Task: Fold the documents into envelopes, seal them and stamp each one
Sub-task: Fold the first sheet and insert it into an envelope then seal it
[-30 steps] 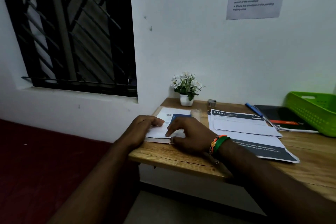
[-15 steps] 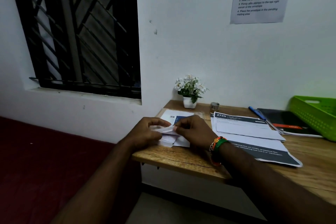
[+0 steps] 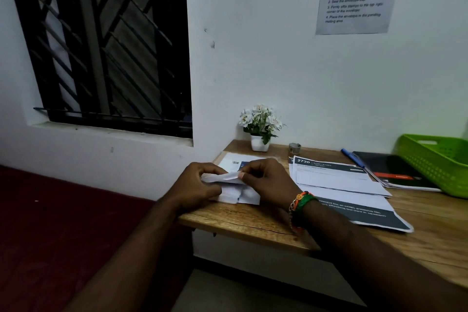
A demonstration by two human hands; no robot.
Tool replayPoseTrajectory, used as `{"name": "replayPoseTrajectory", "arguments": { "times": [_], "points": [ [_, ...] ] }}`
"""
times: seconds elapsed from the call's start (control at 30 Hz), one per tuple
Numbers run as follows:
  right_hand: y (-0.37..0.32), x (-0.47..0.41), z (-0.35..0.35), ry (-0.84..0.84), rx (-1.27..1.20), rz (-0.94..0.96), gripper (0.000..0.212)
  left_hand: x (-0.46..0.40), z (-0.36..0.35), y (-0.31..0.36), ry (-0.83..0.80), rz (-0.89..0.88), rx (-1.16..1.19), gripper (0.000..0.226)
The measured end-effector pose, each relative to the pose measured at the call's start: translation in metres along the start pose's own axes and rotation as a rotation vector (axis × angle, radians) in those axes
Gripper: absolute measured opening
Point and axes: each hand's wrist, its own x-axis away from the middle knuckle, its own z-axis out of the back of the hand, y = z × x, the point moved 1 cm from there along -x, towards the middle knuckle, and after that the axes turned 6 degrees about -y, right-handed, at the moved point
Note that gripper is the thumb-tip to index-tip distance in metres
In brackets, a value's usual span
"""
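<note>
Both hands meet at the near left corner of the wooden desk [image 3: 253, 223]. The left hand [image 3: 196, 185] and right hand [image 3: 268, 181] each pinch an end of a folded white paper [image 3: 222, 177], lifted just above a small stack of white sheets [image 3: 240, 195] (envelope or document, hard to tell in the dim light). Behind the hands lies a printed sheet with a barcode [image 3: 234, 161], partly hidden by the knuckles. To the right, well apart, spread documents [image 3: 339, 180] headed 2720. Against the wall stand a potted white flower [image 3: 259, 126] and a small grey cup [image 3: 295, 148]; farther right a blue pen [image 3: 352, 157], a dark notebook [image 3: 390, 170] and a green basket [image 3: 438, 162]
</note>
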Motion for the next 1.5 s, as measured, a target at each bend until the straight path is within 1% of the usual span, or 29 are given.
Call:
{"name": "replayPoseTrajectory", "arguments": {
  "times": [0.2, 0.27, 0.33, 0.4, 0.47, 0.57, 0.67, 0.7, 0.77, 0.87, 0.93, 1.0, 1.07, 1.1, 1.17, 1.23, 1.3, 1.37, 1.43, 1.5],
  "points": [
    [-0.005, 0.003, 0.006, 0.018, 0.027, 0.032, 0.013, -0.002, -0.003, -0.003, 0.012, 0.036, -0.034, 0.031],
    [-0.009, 0.006, 0.01, 0.041, 0.02, 0.058, 0.014, 0.0, -0.003, 0.0, 0.08, -0.025, -0.034, 0.031],
    [-0.016, 0.011, 0.015, 0.075, -0.03, 0.09, 0.014, 0.003, -0.003, 0.007, 0.232, -0.147, -0.01, 0.03],
    [-0.028, 0.016, 0.024, 0.123, -0.094, 0.134, 0.014, 0.005, -0.006, 0.017, 0.38, -0.234, 0.107, 0.025],
    [-0.042, 0.021, 0.033, 0.161, -0.179, 0.168, 0.014, 0.004, -0.011, 0.028, 0.469, -0.25, 0.248, 0.018],
    [-0.062, 0.029, 0.051, 0.191, -0.287, 0.195, 0.012, -0.002, -0.019, 0.057, 0.547, -0.279, 0.413, 0.013],
    [-0.076, 0.039, 0.073, 0.19, -0.367, 0.216, 0.007, -0.01, -0.021, 0.1, 0.56, -0.345, 0.503, 0.014],
    [-0.078, 0.043, 0.082, 0.195, -0.375, 0.225, 0.008, -0.013, -0.022, 0.113, 0.549, -0.372, 0.484, 0.014],
    [-0.081, 0.047, 0.101, 0.236, -0.337, 0.249, 0.021, -0.024, -0.023, 0.136, 0.507, -0.424, 0.38, 0.018],
    [-0.075, 0.049, 0.133, 0.348, -0.22, 0.277, 0.039, -0.048, -0.031, 0.163, 0.401, -0.468, 0.198, 0.033],
    [-0.065, 0.049, 0.154, 0.41, -0.152, 0.249, 0.045, -0.064, -0.041, 0.176, 0.316, -0.481, 0.1, 0.039],
    [-0.05, 0.049, 0.175, 0.415, -0.159, 0.191, 0.044, -0.08, -0.053, 0.185, 0.225, -0.487, 0.006, 0.042],
    [-0.031, 0.05, 0.191, 0.385, -0.182, 0.106, 0.037, -0.094, -0.067, 0.192, 0.13, -0.473, -0.099, 0.045],
    [-0.021, 0.05, 0.195, 0.358, -0.209, 0.064, 0.033, -0.1, -0.072, 0.194, 0.072, -0.463, -0.165, 0.05],
    [0.003, 0.049, 0.202, 0.332, -0.28, -0.03, 0.026, -0.112, -0.086, 0.199, -0.034, -0.435, -0.356, 0.071],
    [0.025, 0.047, 0.207, 0.351, -0.347, -0.12, 0.026, -0.123, -0.101, 0.203, -0.113, -0.412, -0.564, 0.084],
    [0.044, 0.043, 0.21, 0.364, -0.347, -0.197, 0.029, -0.139, -0.117, 0.201, -0.185, -0.42, -0.696, 0.092],
    [0.062, 0.039, 0.212, 0.347, -0.318, -0.24, 0.029, -0.157, -0.13, 0.193, -0.239, -0.39, -0.8, 0.107],
    [0.078, 0.036, 0.213, 0.347, -0.309, -0.279, 0.027, -0.174, -0.141, 0.181, -0.252, -0.33, -0.911, 0.126],
    [0.094, 0.035, 0.213, 0.361, -0.344, -0.323, 0.025, -0.182, -0.155, 0.167, -0.258, -0.292, -0.98, 0.138]
  ]
}}
